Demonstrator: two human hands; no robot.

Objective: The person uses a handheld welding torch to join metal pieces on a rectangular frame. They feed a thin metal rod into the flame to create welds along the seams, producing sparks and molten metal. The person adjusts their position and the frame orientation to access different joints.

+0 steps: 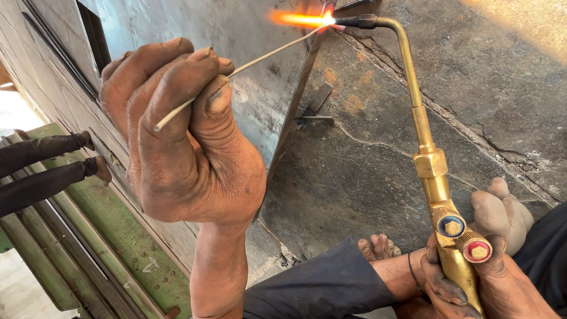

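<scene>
The left hand [186, 141] is clamped around a thin filler rod [236, 73], pinched between thumb and curled fingers far back from its tip so that the fingers stay well away from the heat while the rod's far end reaches the flame [299, 18] at the upper corner of the upright steel sheet [193, 15]. The right hand [484, 293] is closed on the handle of the brass gas torch [433, 166], just below its blue and red valve knobs; the long bent neck brings the nozzle level with the sheet's edge, above the cracked concrete floor [482, 81].
</scene>
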